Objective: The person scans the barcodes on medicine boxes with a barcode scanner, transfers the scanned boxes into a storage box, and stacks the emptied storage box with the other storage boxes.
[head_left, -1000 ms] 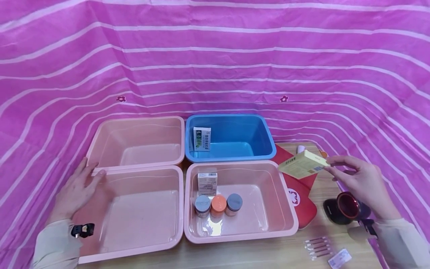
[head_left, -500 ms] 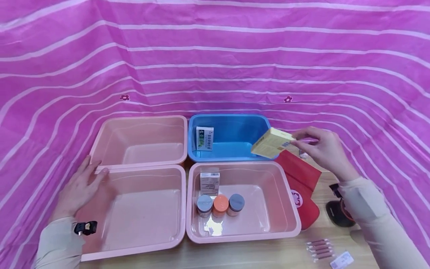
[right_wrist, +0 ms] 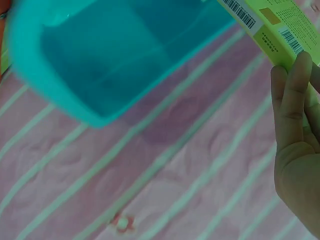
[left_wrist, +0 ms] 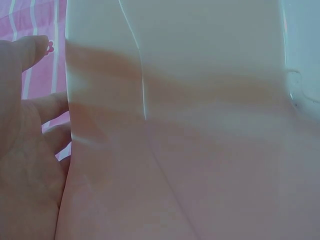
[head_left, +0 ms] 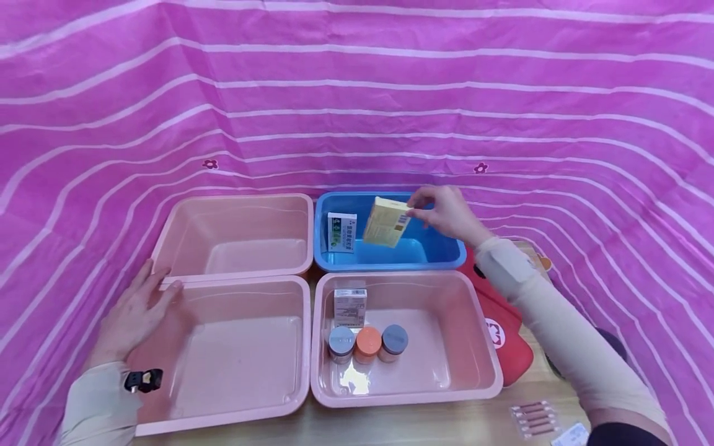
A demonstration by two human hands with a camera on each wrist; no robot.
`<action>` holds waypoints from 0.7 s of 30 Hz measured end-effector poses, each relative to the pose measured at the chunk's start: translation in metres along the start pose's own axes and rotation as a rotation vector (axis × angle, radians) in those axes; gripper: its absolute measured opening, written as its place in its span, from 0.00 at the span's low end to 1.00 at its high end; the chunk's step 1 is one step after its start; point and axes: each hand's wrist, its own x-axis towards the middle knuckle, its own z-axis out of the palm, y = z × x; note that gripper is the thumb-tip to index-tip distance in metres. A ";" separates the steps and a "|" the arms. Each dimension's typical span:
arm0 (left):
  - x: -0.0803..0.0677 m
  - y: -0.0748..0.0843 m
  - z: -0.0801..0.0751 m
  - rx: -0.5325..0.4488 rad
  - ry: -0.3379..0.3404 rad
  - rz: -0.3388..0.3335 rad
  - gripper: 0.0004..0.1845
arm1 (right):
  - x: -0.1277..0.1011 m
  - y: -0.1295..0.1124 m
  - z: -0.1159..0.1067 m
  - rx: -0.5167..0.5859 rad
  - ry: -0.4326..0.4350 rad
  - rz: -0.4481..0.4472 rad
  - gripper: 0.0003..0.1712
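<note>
- At the lower left of the head frame, I'm resting my left hand (head_left: 134, 316) flat on the outer rim of the near-left pink bin (head_left: 223, 353); the grip is relaxed, fingers straight, holding nothing.
- Just right of it, the near-right pink bin (head_left: 446, 371) is holding a small white carton (head_left: 349, 307) and three capped jars (head_left: 367, 342) in a row.
- At upper centre, a white-and-green box (head_left: 341, 232) is leaning against the left wall inside the blue bin (head_left: 440, 248).
- Right of that, I'm pinching the yellow box (head_left: 386, 222) with my right hand (head_left: 443, 212), grip closed on its upper right corner, hanging it tilted over the blue bin's interior.
- I'm judging this as the placing step: the next move calls for lowering the box beside the white-and-green one, then letting go.
- The yellow box is looking flat and rectangular, pale yellow-green with barcodes and small print, light enough for a fingertip pinch.
</note>
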 end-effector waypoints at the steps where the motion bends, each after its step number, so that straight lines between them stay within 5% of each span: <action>1: 0.000 0.000 0.000 0.002 0.000 -0.001 0.36 | 0.007 -0.002 0.006 -0.002 -0.023 -0.006 0.09; 9: -0.002 0.001 0.001 -0.009 0.019 -0.003 0.36 | 0.050 -0.015 0.053 -0.064 -0.158 -0.042 0.07; 21: -0.003 0.006 -0.001 0.002 0.024 0.002 0.36 | 0.100 -0.027 0.105 -0.300 -0.281 -0.091 0.05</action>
